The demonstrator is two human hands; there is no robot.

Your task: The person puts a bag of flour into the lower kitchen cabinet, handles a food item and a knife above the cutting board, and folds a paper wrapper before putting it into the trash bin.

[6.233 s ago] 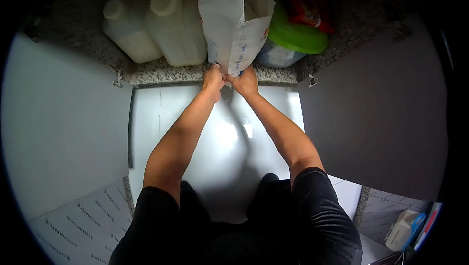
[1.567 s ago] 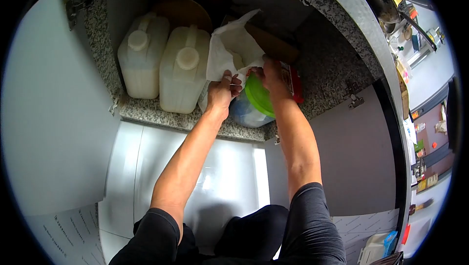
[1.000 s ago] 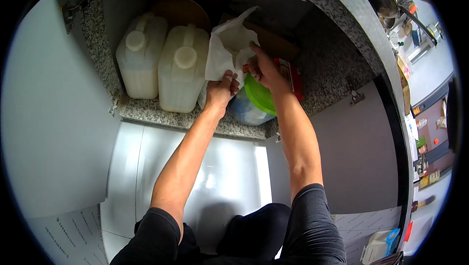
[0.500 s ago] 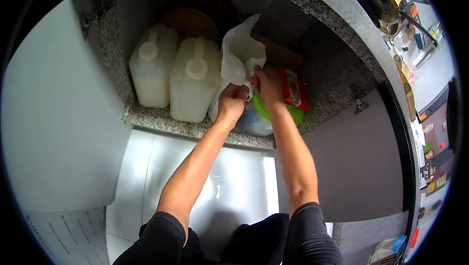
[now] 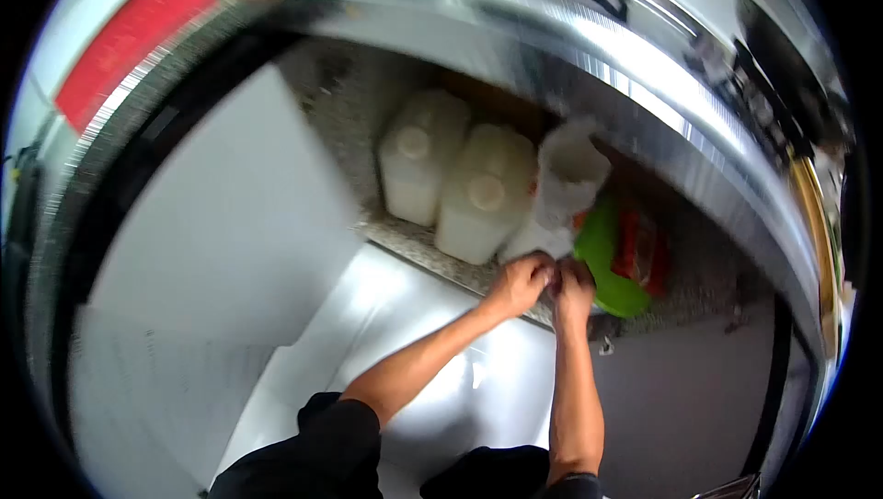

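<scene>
My left hand (image 5: 522, 283) and my right hand (image 5: 574, 287) are side by side at the cabinet's front edge, fingers closed in a pinch. Whatever is between the fingertips is too small and blurred to make out. Just behind them stands a crumpled white bag (image 5: 572, 168), its top gaping open and its lower part reaching close to my hands. A green bowl-like item (image 5: 602, 260) is right of my right hand, with a red packet (image 5: 636, 246) resting against it.
Two cloudy plastic jugs (image 5: 485, 191) with white caps stand left of the bag. The open cabinet door (image 5: 230, 214) is on the left, another door panel (image 5: 681, 389) on the right. Above runs the shiny counter edge (image 5: 607, 39), with pans and utensils on top.
Both hands have drawn back from the bag's upper part toward the cabinet's front edge and come together. My view has turned and shifted, with some blur.
</scene>
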